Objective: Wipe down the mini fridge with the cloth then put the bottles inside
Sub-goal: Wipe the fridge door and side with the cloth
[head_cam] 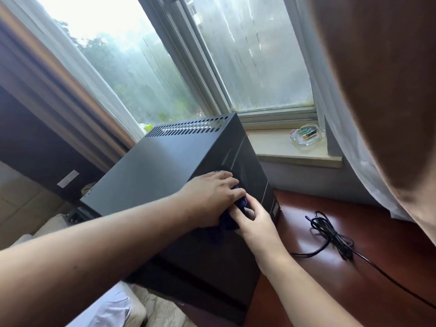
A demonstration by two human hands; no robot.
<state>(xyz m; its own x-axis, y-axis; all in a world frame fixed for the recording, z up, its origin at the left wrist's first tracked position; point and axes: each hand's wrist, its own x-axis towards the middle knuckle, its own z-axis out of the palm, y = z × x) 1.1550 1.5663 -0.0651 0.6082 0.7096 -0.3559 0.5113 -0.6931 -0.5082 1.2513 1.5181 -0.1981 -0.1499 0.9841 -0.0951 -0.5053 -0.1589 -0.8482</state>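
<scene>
Gripping the cloth (242, 202) with both hands, left hand (210, 197) curled over it, right hand (256, 224) pinching alongside, at the mini fridge (165, 166) edge; I judge it soft, limp, best held bunched.

Pale daylight comes through a misted, white-framed window (254, 55) with blurred green foliage beyond, flanked on each side by a sheer white curtain (77, 64) and a heavy brown drape (377, 90). On the cream sill (283, 152) stands a clear glass dish (306, 136) holding small coloured items too small to tell, and below the sill runs a grey wall (306, 180). A glossy reddish-brown wooden tabletop (368, 291) fills the lower right with a loosely bundled black cable (330, 234) lying on it, while beige floor tiles (21, 199) and pale rumpled fabric (122, 308) show at the lower left.
</scene>
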